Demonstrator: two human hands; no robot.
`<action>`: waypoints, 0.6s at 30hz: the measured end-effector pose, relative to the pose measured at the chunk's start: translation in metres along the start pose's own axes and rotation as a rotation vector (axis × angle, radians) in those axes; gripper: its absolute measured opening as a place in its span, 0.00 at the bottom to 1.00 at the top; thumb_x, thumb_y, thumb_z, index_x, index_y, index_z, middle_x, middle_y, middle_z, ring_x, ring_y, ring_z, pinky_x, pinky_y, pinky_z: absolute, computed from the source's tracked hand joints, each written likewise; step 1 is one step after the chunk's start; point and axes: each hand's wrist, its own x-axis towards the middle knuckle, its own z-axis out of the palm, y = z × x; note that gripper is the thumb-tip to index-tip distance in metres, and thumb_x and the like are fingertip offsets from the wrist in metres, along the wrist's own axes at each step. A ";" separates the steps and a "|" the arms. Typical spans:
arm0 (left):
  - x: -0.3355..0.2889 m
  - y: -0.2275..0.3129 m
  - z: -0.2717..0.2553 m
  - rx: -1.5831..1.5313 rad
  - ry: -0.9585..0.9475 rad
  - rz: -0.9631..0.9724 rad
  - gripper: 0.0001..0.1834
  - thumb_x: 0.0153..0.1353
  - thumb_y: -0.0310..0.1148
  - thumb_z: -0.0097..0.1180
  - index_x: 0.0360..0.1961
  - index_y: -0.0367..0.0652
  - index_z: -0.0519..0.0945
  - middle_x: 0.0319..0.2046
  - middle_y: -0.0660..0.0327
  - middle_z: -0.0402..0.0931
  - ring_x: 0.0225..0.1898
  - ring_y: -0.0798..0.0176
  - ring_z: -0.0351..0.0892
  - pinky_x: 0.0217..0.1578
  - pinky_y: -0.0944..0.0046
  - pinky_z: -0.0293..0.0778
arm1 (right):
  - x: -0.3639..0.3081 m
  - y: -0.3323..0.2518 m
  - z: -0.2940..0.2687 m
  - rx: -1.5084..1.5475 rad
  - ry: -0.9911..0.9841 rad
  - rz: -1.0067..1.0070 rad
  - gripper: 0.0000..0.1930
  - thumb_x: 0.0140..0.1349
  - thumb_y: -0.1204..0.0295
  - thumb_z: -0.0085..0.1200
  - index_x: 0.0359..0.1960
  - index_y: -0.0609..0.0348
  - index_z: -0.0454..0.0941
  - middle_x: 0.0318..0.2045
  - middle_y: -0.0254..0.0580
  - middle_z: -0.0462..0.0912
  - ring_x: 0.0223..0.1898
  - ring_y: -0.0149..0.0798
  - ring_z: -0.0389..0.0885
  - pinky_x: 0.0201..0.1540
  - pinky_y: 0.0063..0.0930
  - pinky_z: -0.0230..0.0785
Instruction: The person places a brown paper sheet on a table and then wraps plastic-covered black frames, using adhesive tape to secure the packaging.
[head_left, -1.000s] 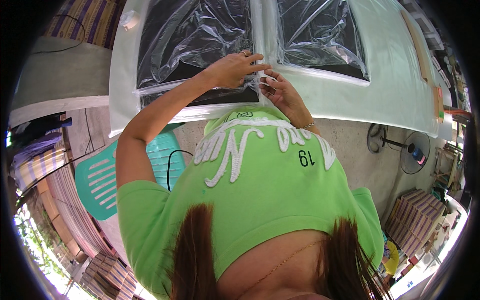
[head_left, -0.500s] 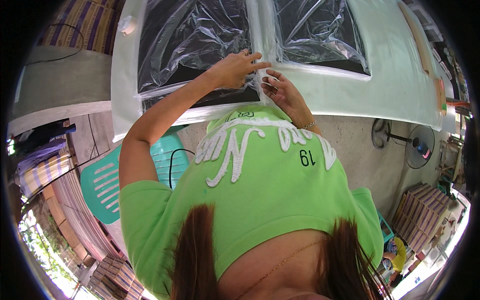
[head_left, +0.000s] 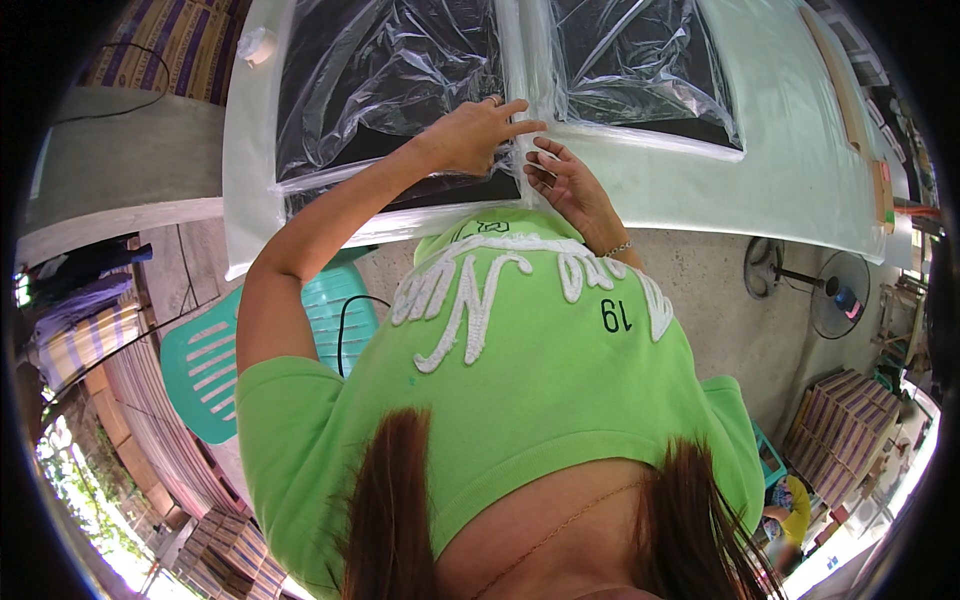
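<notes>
Two black rectangular panels lie side by side on a pale table, the left panel [head_left: 340, 166] nearer me than the right panel [head_left: 690, 143]. Wrinkled clear plastic film [head_left: 400, 75] covers the left one, and similar film [head_left: 640, 70] the right one. My left hand [head_left: 472, 137] rests over the left panel's right edge, back up, its fingers stretched apart toward the white strip [head_left: 517, 60] between the panels. Just beside it, my right hand [head_left: 572, 190] is half turned up with fingers loosely bent and apart. Neither visibly grips anything; contact under the left fingers is hidden.
The table's pale covering [head_left: 800, 190] reaches close to my waist. A small white roll [head_left: 256, 46] stands at its far left, and a brown strip [head_left: 835, 75] lies along the right side. Below are a green plastic chair [head_left: 205, 375] and a fan [head_left: 840, 293].
Both hands keep almost the same place and pose. The view has shifted very slightly; no object has visibly moved.
</notes>
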 end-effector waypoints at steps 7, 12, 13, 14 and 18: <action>0.005 -0.028 -0.007 -0.297 0.037 -0.039 0.30 0.39 0.21 0.53 0.49 0.51 0.69 0.49 0.57 0.66 0.42 0.50 0.74 0.39 0.53 0.73 | 0.003 -0.001 -0.002 0.006 0.010 -0.005 0.16 0.58 0.76 0.51 0.49 0.57 0.66 0.38 0.39 0.75 0.39 0.35 0.75 0.45 0.27 0.69; 0.003 -0.022 -0.006 -0.186 0.066 0.109 0.20 0.44 0.27 0.55 0.42 0.46 0.72 0.46 0.59 0.66 0.46 0.53 0.71 0.43 0.54 0.71 | 0.002 -0.003 -0.005 0.000 0.045 -0.021 0.15 0.59 0.75 0.50 0.48 0.58 0.67 0.37 0.39 0.75 0.38 0.35 0.75 0.45 0.27 0.69; 0.003 -0.023 -0.003 -0.148 0.065 0.137 0.19 0.44 0.28 0.55 0.41 0.46 0.72 0.45 0.59 0.66 0.47 0.53 0.70 0.44 0.54 0.71 | 0.002 -0.003 -0.005 0.003 0.048 -0.019 0.15 0.59 0.75 0.50 0.49 0.58 0.67 0.37 0.39 0.75 0.38 0.35 0.75 0.45 0.27 0.69; 0.002 -0.025 0.000 -0.150 0.048 0.125 0.19 0.44 0.29 0.56 0.41 0.45 0.72 0.45 0.59 0.66 0.47 0.53 0.70 0.44 0.54 0.70 | 0.002 -0.003 -0.004 0.005 0.051 -0.016 0.15 0.59 0.75 0.50 0.49 0.58 0.67 0.38 0.39 0.75 0.38 0.35 0.75 0.45 0.27 0.69; 0.005 -0.025 0.000 -0.125 0.068 0.178 0.19 0.44 0.32 0.58 0.39 0.45 0.71 0.44 0.59 0.66 0.47 0.53 0.69 0.45 0.54 0.69 | 0.004 -0.003 -0.006 0.018 0.062 -0.019 0.16 0.59 0.75 0.50 0.49 0.58 0.67 0.38 0.39 0.74 0.39 0.34 0.75 0.46 0.27 0.68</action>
